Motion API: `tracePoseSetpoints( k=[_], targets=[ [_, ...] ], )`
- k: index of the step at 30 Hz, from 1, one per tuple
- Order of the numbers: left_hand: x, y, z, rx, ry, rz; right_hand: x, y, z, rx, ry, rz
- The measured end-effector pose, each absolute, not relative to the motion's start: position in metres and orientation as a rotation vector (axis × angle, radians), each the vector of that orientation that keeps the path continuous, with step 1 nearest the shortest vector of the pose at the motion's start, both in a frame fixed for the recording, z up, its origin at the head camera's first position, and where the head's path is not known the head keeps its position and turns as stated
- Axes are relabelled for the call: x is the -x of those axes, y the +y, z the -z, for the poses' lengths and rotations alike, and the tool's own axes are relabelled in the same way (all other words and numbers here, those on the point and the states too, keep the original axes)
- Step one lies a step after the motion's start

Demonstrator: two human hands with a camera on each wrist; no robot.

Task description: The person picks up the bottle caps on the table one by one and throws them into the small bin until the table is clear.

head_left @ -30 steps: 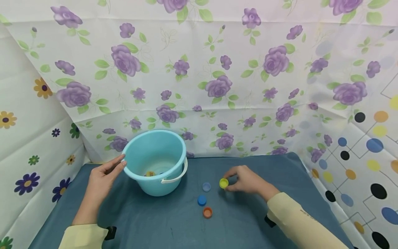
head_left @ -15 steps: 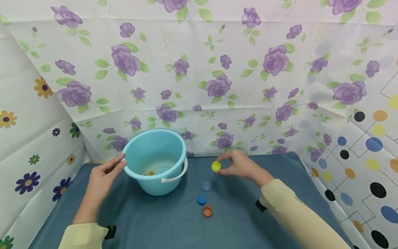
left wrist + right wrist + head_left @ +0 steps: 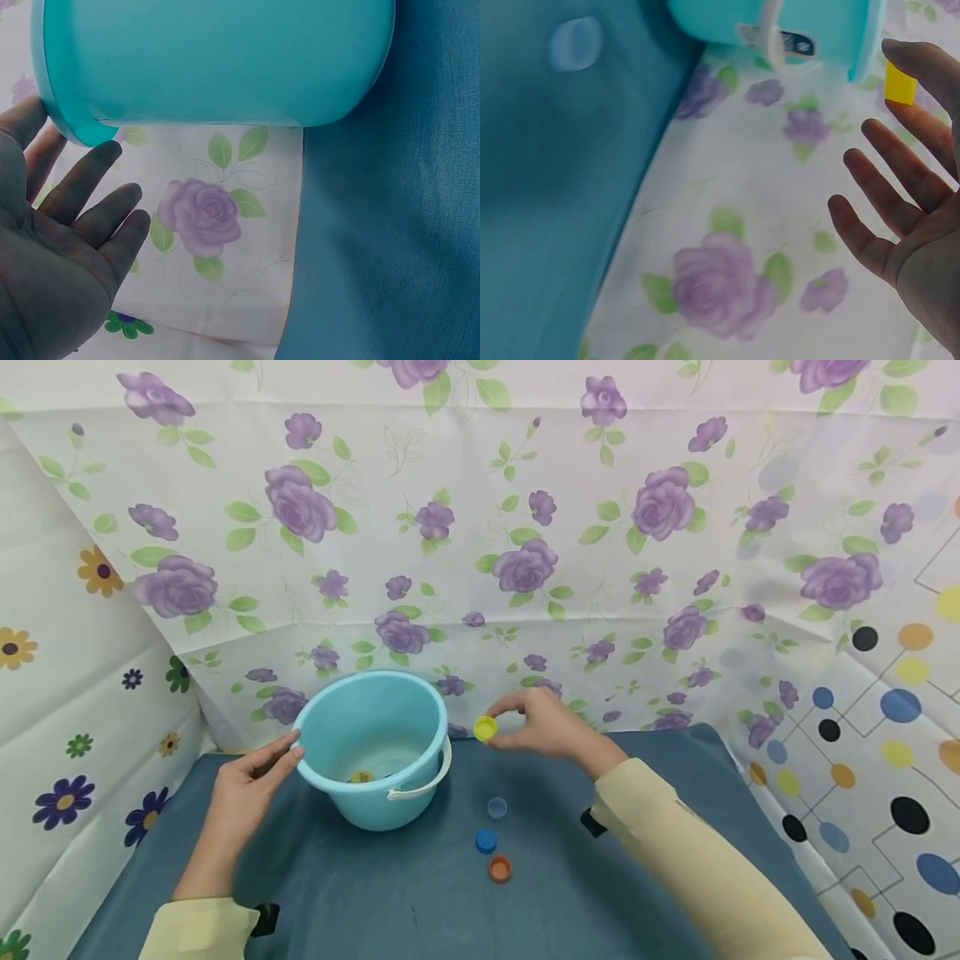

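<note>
A light-blue plastic bucket (image 3: 378, 810) stands on the left of the cloth-covered table. My left hand (image 3: 243, 797) holds its rim at the left with thumb and forefinger; the other fingers (image 3: 97, 214) are spread apart in the left wrist view. To the right of the bucket, my right hand (image 3: 543, 731) pinches a yellow bottle cap (image 3: 485, 728) between thumb and forefinger, above the table. Its remaining fingers (image 3: 889, 206) are extended. On the cloth lie a translucent blue cap (image 3: 497, 807), a blue cap (image 3: 486, 840) and an orange-red cap (image 3: 499, 869).
Inside the bucket, a yellowish cap (image 3: 362, 777) and something dark show at the bottom. The bucket's white handle (image 3: 420, 789) hangs on its right side. Flowered sheets (image 3: 465, 527) rise behind the dark-blue cloth (image 3: 375, 893), with a dotted sheet (image 3: 900, 777) on the right.
My right hand has lifted the yellow cap from near the table and carried it up and left, towards the bucket. The left hand stays at the rim.
</note>
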State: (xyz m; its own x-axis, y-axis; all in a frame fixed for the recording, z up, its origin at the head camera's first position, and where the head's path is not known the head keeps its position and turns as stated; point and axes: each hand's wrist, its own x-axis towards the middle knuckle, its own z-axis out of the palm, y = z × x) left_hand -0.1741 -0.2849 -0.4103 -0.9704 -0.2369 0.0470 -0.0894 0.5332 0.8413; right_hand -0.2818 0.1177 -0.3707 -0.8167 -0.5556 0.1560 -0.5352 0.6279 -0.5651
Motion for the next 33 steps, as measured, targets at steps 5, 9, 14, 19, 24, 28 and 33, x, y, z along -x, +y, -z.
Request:
tracePoseSetpoints(
  k=[5,9,14,19,24,28,33],
  targets=[
    [0.174,-0.285,0.412,-0.285,-2.605,1.419,0.284,0.092,0.355,0.996,2.799,1.008],
    [0.175,-0.285,0.413,-0.284,-2.595,1.431,0.282,0.07,0.346,1.055,2.8,1.031],
    [0.176,-0.284,0.414,-0.284,-2.586,1.431,0.279,0.048,0.338,1.085,2.807,1.025],
    [0.177,-0.284,0.413,-0.295,-2.576,1.441,0.276,0.027,0.336,1.08,2.797,1.045],
    [0.177,-0.284,0.413,-0.288,-2.572,1.442,0.276,0.009,0.339,1.076,2.777,1.064],
    [0.177,-0.285,0.414,-0.283,-2.571,1.424,0.276,-0.004,0.342,1.065,2.767,1.073],
    [0.176,-0.284,0.414,-0.276,-2.57,1.428,0.275,-0.017,0.348,1.049,2.729,1.157]
  ],
)
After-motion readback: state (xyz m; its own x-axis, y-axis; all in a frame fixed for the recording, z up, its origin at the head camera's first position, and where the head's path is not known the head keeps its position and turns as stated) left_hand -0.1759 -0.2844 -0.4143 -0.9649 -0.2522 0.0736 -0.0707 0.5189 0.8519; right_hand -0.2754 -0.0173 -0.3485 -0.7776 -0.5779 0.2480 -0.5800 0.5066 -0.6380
